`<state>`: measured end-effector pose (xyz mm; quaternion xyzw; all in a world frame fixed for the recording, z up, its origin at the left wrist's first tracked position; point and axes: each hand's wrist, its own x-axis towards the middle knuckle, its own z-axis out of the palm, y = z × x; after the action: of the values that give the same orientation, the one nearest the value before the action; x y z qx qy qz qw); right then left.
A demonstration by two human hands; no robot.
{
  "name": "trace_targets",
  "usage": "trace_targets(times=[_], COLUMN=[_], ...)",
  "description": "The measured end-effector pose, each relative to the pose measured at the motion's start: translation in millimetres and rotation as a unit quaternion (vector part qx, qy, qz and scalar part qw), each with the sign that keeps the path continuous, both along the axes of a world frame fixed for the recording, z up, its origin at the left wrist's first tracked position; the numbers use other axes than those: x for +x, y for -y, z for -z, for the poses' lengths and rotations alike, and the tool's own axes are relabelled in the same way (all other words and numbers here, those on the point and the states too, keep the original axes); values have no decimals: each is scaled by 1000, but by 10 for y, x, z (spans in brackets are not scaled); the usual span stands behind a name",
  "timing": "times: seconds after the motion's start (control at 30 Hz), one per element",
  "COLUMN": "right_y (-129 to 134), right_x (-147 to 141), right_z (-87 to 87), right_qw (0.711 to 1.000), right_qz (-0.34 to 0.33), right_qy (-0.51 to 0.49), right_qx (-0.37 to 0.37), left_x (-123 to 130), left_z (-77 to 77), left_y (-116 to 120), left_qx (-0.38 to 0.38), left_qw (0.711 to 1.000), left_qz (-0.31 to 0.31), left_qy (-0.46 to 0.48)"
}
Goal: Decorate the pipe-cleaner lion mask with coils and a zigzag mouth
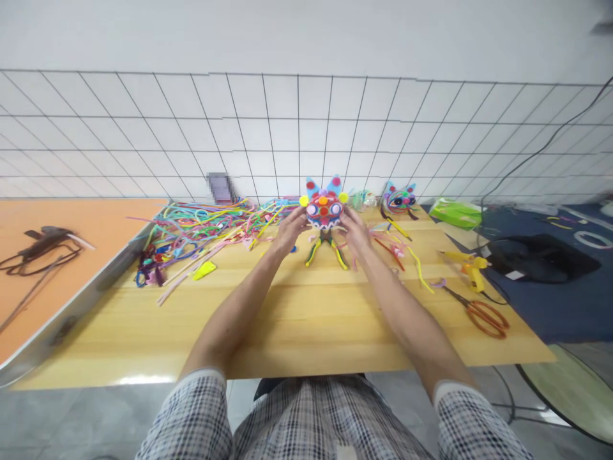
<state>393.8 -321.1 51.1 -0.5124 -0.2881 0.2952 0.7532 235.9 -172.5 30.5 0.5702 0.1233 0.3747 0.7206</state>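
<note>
A colourful animal-face figure (324,207) with blue ears, red dots and yellow pompoms is held upright between my two hands above the middle of the wooden table (297,319). My left hand (292,227) grips its left side, and my right hand (354,229) grips its right side. Pliers (327,250) with yellow and green handles lie just below the figure. A similar face figure (399,199) stands at the back, to the right of my right hand.
Tangled coloured pipe cleaners (201,223) cover the back left, near a phone-like device (221,188). A yellow piece (204,270) lies nearby. On the right are a yellow glue gun (472,269), orange-handled scissors (486,318), a green packet (456,213) and a black bag (543,257).
</note>
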Motion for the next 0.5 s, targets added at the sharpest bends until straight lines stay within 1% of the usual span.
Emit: trace_targets(times=[0.1, 0.27, 0.4, 0.5], right_y=[-7, -41, -19, -1], right_x=[-72, -101, -131, -138], right_z=[111, 227, 228, 219], right_qw=[1000, 999, 999, 999], right_qz=[1, 4, 6, -1], right_qy=[-12, -36, -37, -24], right_qx=[-1, 2, 10, 23], left_x=[-15, 12, 6, 12], left_z=[110, 210, 254, 282], left_y=[39, 119, 237, 282], left_qx=[-20, -40, -44, -43], left_qw=[1000, 999, 998, 998], left_qz=[-14, -31, -33, -36], left_qy=[-10, -14, -13, -15])
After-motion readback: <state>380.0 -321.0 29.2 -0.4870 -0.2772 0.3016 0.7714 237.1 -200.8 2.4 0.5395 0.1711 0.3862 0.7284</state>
